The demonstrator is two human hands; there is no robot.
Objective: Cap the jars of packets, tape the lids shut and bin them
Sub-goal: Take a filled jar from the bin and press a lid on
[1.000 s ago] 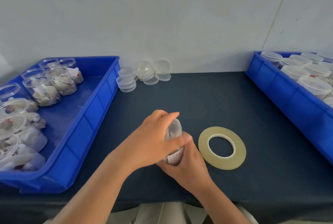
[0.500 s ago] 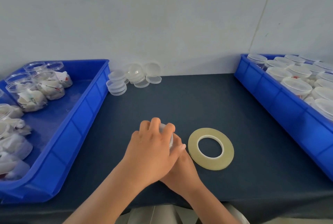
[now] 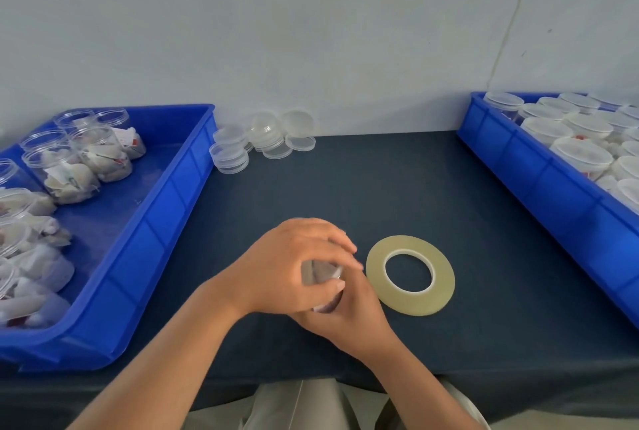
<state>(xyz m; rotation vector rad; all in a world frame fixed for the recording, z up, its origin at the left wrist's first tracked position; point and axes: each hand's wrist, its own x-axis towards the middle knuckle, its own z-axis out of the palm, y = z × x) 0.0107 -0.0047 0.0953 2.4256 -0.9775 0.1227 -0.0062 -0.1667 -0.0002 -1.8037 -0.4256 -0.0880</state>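
On the dark table (image 3: 345, 187) my left hand (image 3: 290, 267) has curled down over the top of the jar (image 3: 321, 274) since a second ago, my right hand (image 3: 349, 312) gripping it below. Capping looks nearly done, so the tape roll (image 3: 410, 274) just beside comes next.

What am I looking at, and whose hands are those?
No machine here: a person wears a camera on the head, so the picture looks down at their own two hands. The left hand grips the top of a small clear jar; the right hand holds its lower part. On the dark table lies a roll of tape beside them, with spare lids at the back. The blue bin on the left holds open jars of packets; the blue bin on the right holds capped jars.
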